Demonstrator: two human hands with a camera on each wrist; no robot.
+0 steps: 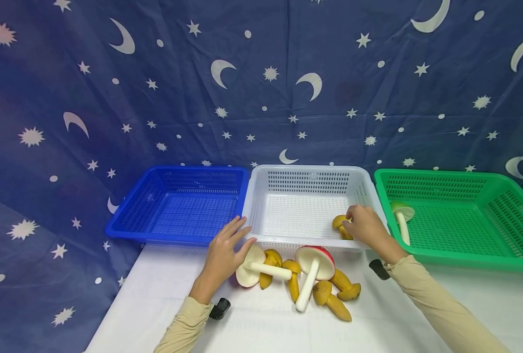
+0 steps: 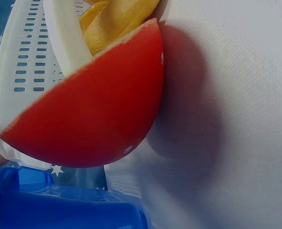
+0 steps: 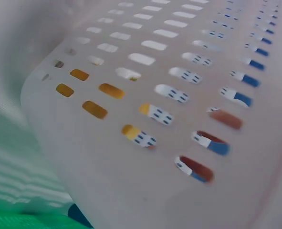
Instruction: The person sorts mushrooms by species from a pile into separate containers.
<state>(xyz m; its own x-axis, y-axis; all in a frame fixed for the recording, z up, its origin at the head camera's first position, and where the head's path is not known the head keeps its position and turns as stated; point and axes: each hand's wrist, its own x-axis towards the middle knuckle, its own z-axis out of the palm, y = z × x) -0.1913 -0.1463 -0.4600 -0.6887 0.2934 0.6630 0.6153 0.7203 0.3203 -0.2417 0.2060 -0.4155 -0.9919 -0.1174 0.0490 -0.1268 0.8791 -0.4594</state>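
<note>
Inside the white basket (image 1: 305, 240), at its front right corner, my right hand (image 1: 367, 228) pinches a yellow-brown toy mushroom (image 1: 340, 223) with curled fingers. Through slots in the basket wall (image 3: 131, 181), yellow patches show in the right wrist view. My left hand (image 1: 223, 252) is spread, fingertips right at the neighbouring rims of the white and blue baskets. Below it lies a red-capped mushroom (image 2: 93, 109) with a white stem. A second red-capped mushroom (image 1: 325, 262) and several yellow-brown mushrooms (image 1: 332, 301) lie on the table in front of the white basket.
The blue basket (image 1: 177, 237) stands at left and the green basket (image 1: 464, 257) at right, both beside the white one. A green-capped mushroom (image 1: 402, 213) leans in the green basket's left end. A blue star-and-moon curtain (image 1: 261, 88) hangs behind the white-covered table (image 1: 252, 333).
</note>
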